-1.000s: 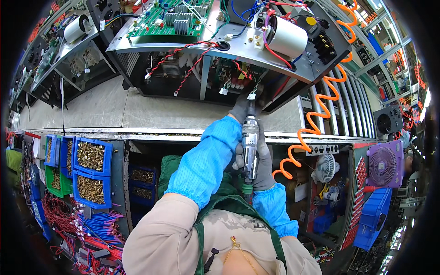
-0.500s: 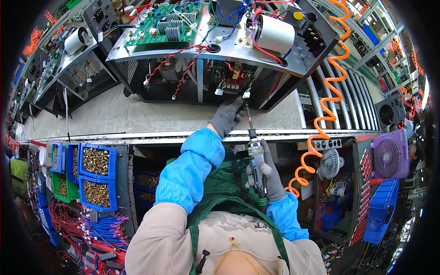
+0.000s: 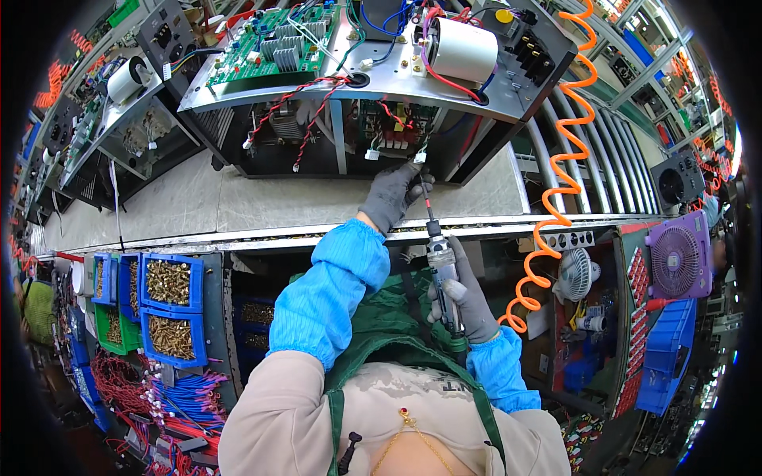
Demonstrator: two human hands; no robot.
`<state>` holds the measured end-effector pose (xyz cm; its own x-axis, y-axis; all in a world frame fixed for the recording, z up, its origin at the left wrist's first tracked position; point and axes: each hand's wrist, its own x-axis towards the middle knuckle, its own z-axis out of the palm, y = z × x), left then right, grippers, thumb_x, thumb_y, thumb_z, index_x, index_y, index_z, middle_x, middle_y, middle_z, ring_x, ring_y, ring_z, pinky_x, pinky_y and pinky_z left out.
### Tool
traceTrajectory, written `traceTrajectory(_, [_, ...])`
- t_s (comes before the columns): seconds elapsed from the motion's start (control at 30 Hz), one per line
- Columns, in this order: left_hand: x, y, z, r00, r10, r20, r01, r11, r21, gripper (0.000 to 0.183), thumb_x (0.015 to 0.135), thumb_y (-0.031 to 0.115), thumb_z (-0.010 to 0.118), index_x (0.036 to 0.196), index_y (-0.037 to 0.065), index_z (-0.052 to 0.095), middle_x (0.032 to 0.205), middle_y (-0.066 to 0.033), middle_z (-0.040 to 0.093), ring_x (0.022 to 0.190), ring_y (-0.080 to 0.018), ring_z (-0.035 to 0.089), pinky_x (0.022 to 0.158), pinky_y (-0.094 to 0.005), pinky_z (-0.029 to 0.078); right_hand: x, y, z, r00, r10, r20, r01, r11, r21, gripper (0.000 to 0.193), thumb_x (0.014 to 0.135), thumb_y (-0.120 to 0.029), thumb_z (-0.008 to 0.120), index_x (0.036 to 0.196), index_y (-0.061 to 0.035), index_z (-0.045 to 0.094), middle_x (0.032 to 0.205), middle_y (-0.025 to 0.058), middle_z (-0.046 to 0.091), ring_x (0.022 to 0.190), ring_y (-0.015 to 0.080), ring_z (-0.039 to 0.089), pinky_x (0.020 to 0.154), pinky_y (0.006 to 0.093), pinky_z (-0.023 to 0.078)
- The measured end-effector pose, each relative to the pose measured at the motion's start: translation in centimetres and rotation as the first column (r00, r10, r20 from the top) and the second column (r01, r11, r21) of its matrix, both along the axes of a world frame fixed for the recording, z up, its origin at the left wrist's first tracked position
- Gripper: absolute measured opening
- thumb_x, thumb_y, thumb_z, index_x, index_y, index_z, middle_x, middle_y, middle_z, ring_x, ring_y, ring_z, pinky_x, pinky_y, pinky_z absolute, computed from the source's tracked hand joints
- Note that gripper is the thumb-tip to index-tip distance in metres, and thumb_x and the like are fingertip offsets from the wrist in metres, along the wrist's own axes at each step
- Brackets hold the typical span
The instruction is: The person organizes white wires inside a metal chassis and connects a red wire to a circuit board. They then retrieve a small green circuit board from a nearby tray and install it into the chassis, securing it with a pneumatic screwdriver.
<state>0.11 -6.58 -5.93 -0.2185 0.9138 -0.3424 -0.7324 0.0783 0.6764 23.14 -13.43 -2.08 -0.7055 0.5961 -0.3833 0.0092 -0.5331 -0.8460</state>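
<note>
My right hand (image 3: 471, 301), in a grey glove, is wrapped round a screwdriver (image 3: 441, 262) with a clear-and-dark body and a long thin bit. The bit points up and away, toward the front lower edge of an open metal chassis (image 3: 508, 99). Beside the bit's tip, my left hand (image 3: 389, 197), also gloved, is closed with its fingertips pinched together. What they hold, if anything, is hidden. Just above those fingers hangs a white connector (image 3: 420, 158) on a short lead. A green circuit board (image 3: 274, 47) and a white cylinder (image 3: 464, 50) sit on the chassis top.
The chassis stands on a metal bench (image 3: 278, 202) with a roller conveyor (image 3: 603, 159) to its right. An orange coiled hose (image 3: 562, 166) hangs at right. Blue bins (image 3: 172, 282) of brass screws and bundled wires (image 3: 186, 397) lie left. A purple fan (image 3: 679, 258) stands right.
The view has turned slightly, so the chassis sits a little further left. The screwdriver's bit leans a touch more to the left, and both hands keep their grips.
</note>
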Motion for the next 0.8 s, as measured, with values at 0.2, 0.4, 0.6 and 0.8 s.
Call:
traceTrajectory(0.2, [-0.7, 0.7, -0.7, 0.975, -0.173, -0.139, 0.181, 0.982, 0.051, 0.027, 0.091, 0.027, 0.060, 0.096, 0.001, 0.061, 0.078, -0.0081, 0.063, 0.052, -0.0070, 0.049, 0.044, -0.0168, 0.038, 1.3, -0.1, -1.2, 0.943, -0.078, -0.324, -0.022, 0.956, -0.294, 0.092, 0.078, -0.036, 0.066, 0.148, -0.0267, 0.007, 0.084, 0.0136, 0.058, 0.054, 0.0182, 0.060, 0.051, 0.0339, 0.055])
traceTrajectory(0.4, [0.9, 2.3, -1.5, 0.976, 0.012, -0.216, -0.016, 1.000, -0.016, 0.029, 0.086, 0.029, 0.067, 0.097, 0.003, 0.062, 0.080, -0.0050, 0.062, 0.059, -0.0067, 0.049, 0.048, -0.0203, 0.038, 2.0, -0.1, -0.7, 0.936, -0.123, -0.330, 0.076, 0.985, -0.153, 0.097, 0.076, -0.039, 0.069, 0.148, -0.0266, 0.006, 0.083, 0.0136, 0.058, 0.054, 0.0195, 0.061, 0.051, 0.0352, 0.057])
traceTrajectory(0.6, [3.7, 5.0, 0.0, 0.516, 0.056, -0.854, -0.095, 0.995, 0.008, 0.033, 0.082, 0.032, 0.067, 0.101, 0.004, 0.066, 0.092, -0.0044, 0.066, 0.086, -0.0150, 0.060, 0.078, -0.0300, 0.047, 3.2, 0.2, 0.3, 0.893, -0.209, -0.399, 0.165, 0.976, -0.143, 0.094, 0.077, -0.035, 0.068, 0.148, -0.0265, 0.006, 0.085, 0.0157, 0.057, 0.056, 0.0209, 0.061, 0.054, 0.0367, 0.058])
traceTrajectory(0.8, [1.4, 3.8, -0.4, 0.921, -0.172, -0.350, 0.230, 0.964, 0.130, 0.027, 0.086, 0.029, 0.065, 0.093, 0.003, 0.065, 0.079, -0.0017, 0.058, 0.062, -0.0090, 0.046, 0.053, -0.0240, 0.036, 4.4, -0.4, 0.7, 0.898, -0.201, -0.392, 0.166, 0.978, -0.123, 0.096, 0.077, -0.034, 0.069, 0.148, -0.0254, 0.005, 0.083, 0.0148, 0.057, 0.055, 0.0206, 0.061, 0.053, 0.0364, 0.058])
